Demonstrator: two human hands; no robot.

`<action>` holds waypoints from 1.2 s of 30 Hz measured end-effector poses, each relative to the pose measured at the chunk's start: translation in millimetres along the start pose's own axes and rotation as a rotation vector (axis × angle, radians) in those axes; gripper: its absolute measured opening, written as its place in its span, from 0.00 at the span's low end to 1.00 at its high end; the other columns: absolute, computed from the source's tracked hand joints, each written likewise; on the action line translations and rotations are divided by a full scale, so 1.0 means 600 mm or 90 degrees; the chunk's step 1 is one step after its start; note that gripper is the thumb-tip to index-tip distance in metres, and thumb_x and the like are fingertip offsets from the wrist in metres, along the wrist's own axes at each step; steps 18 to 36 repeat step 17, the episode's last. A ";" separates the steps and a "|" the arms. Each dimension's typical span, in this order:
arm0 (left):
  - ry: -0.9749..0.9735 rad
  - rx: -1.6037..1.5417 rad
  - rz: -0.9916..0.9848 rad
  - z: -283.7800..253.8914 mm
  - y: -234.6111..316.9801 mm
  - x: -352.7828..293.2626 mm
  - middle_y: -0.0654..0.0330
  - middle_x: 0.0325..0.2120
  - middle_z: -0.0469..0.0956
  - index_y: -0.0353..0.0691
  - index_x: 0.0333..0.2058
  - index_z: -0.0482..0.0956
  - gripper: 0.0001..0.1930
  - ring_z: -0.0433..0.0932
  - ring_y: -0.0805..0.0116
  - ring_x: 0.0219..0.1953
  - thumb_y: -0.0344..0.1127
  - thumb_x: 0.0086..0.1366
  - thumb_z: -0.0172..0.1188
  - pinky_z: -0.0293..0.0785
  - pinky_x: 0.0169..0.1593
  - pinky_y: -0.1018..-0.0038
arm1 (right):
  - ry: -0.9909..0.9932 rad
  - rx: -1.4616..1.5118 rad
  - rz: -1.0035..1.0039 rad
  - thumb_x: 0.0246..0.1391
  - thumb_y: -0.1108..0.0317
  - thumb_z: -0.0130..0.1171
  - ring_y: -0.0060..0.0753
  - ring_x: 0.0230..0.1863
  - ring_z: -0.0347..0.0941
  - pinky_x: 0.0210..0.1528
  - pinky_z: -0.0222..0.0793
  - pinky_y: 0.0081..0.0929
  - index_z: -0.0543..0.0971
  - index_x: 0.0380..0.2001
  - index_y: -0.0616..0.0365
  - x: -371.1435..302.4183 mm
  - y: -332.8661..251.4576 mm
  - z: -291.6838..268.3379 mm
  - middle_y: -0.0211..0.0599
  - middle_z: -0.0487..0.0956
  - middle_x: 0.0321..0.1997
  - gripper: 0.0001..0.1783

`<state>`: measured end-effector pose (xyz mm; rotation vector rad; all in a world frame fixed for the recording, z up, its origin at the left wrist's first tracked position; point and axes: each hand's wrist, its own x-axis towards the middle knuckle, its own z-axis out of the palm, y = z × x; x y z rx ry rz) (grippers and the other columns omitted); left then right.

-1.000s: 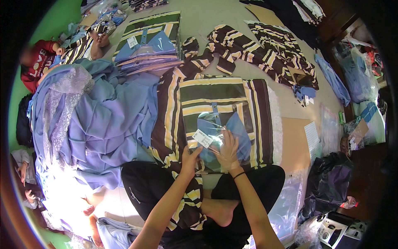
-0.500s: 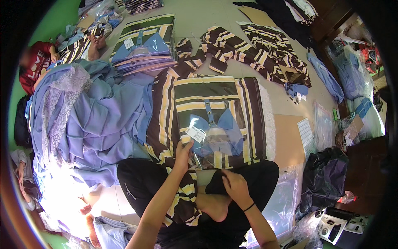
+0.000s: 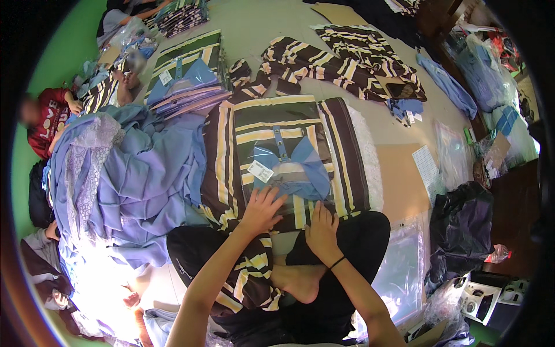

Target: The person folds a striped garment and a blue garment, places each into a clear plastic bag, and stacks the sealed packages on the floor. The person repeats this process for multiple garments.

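Observation:
A folded shirt with brown, white and yellow stripes and a blue collar lies in a clear plastic bag in front of me. A white tag shows by its collar. My left hand rests on the bag's near part, just below the tag, fingers spread. Next to the near right corner, my right hand lies with its fingers stretched onto the bag's edge. Neither hand holds anything. Under the bag is more striped cloth, and another striped piece hangs over my lap.
A large blue cloth heap with lace lies at left. Behind it stands a stack of bagged shirts. Loose striped garments spread beyond. At right are cardboard, clear bags and a black plastic bag. Other people sit at far left.
My left hand has let go of the tag area and spread flat on the bag. My right hand has moved up from my lap onto the bag's near edge. The view has shifted slightly.

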<state>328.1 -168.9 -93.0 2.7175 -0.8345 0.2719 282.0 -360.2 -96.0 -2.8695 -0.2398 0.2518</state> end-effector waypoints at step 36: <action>-0.200 0.132 0.002 0.074 0.080 -0.032 0.50 0.50 0.60 0.38 0.47 0.66 0.21 0.59 0.52 0.52 0.33 0.52 0.53 0.59 0.53 0.68 | 0.111 0.044 -0.108 0.43 0.73 0.47 0.52 0.63 0.43 0.62 0.35 0.43 0.48 0.57 0.67 0.090 0.005 0.072 0.52 0.43 0.63 0.36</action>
